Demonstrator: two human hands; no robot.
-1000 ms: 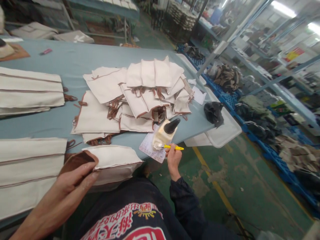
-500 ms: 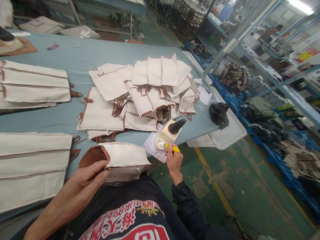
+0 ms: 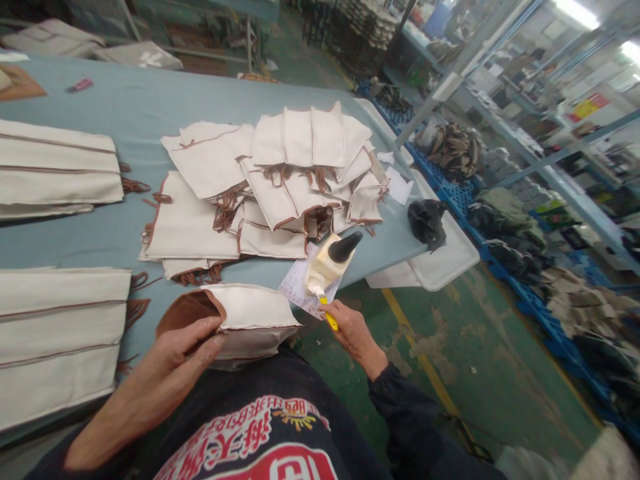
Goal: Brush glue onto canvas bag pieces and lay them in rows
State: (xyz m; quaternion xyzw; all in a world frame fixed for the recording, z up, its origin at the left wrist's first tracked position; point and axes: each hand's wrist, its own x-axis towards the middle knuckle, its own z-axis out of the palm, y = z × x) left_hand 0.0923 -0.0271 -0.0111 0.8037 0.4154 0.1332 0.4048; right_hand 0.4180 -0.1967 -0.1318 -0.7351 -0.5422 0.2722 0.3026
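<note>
My left hand (image 3: 183, 363) grips the brown-edged rim of a cream fabric bag (image 3: 257, 307), thumb outside and fingers at the opening. The bag lies on its side against my apron, its brown lining (image 3: 185, 317) showing. Between the fingers of my right hand (image 3: 353, 330) is a small yellow-handled brush (image 3: 329, 313); its tip touches white paste in the opening of a cream plastic container (image 3: 325, 263) with a black cone-shaped part (image 3: 346, 247). That container rests on a printed sheet of paper (image 3: 295, 283) at the table's edge.
A heap of cream bags (image 3: 295, 193) with brown ties covers the table's middle. More flat bags lie in stacks (image 3: 55, 327) at the left. A black plastic bag (image 3: 427, 223) sits at the right corner, by a white tray (image 3: 455, 257). Blue pallets (image 3: 463, 193) with fabric line the right.
My right hand has turned and shifted down and right around the container, so the brush handle now points more steeply down toward me. My left hand keeps its hold on the bag.
</note>
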